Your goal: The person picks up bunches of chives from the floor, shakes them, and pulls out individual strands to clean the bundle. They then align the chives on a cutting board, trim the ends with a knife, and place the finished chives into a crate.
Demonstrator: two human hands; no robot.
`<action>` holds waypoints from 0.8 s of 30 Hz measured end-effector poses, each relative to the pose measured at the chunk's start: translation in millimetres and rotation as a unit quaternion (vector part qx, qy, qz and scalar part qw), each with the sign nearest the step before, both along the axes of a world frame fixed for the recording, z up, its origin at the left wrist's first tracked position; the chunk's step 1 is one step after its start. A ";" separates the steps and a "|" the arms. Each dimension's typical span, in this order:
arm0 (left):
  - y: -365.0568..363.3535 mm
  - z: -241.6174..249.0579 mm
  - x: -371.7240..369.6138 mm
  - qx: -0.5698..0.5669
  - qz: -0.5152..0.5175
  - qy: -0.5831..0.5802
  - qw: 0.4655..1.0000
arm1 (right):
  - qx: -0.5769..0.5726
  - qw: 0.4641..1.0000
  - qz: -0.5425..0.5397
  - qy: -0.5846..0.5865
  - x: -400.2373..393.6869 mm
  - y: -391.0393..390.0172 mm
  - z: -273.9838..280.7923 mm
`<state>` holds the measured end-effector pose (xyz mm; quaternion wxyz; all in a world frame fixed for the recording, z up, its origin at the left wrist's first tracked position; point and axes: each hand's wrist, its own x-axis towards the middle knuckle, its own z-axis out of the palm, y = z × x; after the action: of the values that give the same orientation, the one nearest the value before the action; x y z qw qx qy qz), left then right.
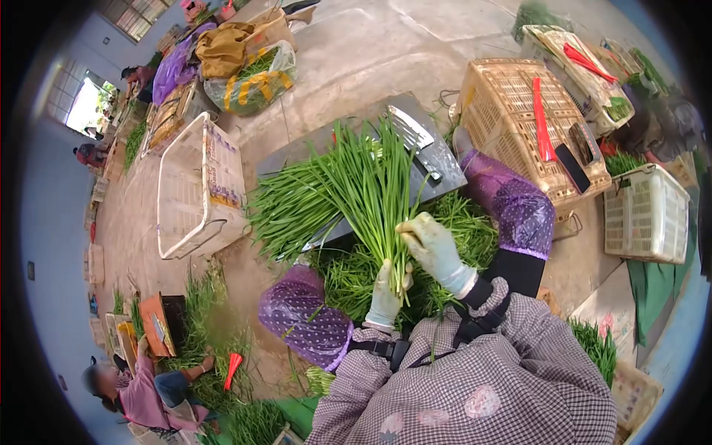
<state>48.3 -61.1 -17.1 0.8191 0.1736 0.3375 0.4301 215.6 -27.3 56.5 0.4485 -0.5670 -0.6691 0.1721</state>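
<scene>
A bunch of long green stalks fans out upward, its pale ends held in my gloved left hand. Beside those stalks, my gloved right hand has its thumb and fingertips pressed together at the bunch's right edge; whether a stalk is between them is too small to tell. Under the bunch, more cut greens lie on a dark board. A knife rests on the board's right part. Loose greens are heaped below the board, between my knees.
An empty white crate stands at the left. At the right are an upturned crate with red ties and a phone, and a white crate. A person sits at the lower left near piled greens.
</scene>
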 end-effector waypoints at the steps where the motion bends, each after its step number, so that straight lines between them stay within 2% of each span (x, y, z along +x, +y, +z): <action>1: 0.9 -2.7 0.3 -0.005 0.003 0.004 1.000 | 0.002 1.000 0.001 -0.001 -2.8 3.1 -5.6; 3: 0.9 -7.5 0.2 0.017 0.001 0.017 1.000 | -0.161 0.981 0.030 -0.102 -9.3 8.4 -18.4; 4: 0.5 -9.3 -0.9 0.037 -0.002 0.031 0.999 | -0.139 0.979 0.021 -0.145 -12.5 11.9 -25.7; 5: -0.5 -11.1 -2.9 0.035 0.001 0.032 0.999 | -0.140 0.979 0.023 -0.145 -13.8 12.7 -32.7; 7: -1.0 -10.8 -4.8 0.049 -0.011 0.069 0.996 | -0.298 0.953 0.046 -0.012 -15.3 17.4 -34.8; 9: -1.7 -12.0 -5.0 0.033 -0.003 0.053 0.998 | -0.302 0.953 0.032 0.018 -11.6 24.6 -37.0; 11: -1.7 -14.8 -7.4 0.037 -0.011 0.047 0.998 | -0.272 0.941 0.002 0.204 2.9 35.9 -39.0; 13: -0.6 -9.0 -5.9 0.036 -0.011 0.045 0.998 | -0.237 0.925 0.001 0.297 21.6 42.0 -20.0; 15: -1.2 -5.8 -4.2 0.035 -0.009 0.040 0.999 | -0.208 0.941 -0.002 0.268 38.7 41.1 5.3; 17: -0.2 -5.9 -4.4 0.006 -0.003 0.020 1.000 | -0.225 0.923 -0.016 0.312 49.5 32.0 31.2; 19: -1.8 -11.2 -7.7 0.023 -0.017 0.030 0.999 | -0.185 0.924 -0.017 0.335 62.3 22.0 43.6; 22: -2.6 -11.4 -9.5 0.058 -0.051 0.053 0.996 | -0.110 0.927 -0.077 0.351 75.3 9.9 44.6; 24: -2.1 -5.1 -6.2 0.068 -0.050 0.050 0.995 | -0.104 0.936 -0.154 0.299 82.4 -0.7 43.1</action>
<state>42.1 -63.2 -22.2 0.8078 0.2672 0.3391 0.4014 298.0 -27.9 99.6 0.5876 -0.6290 -0.3871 0.3305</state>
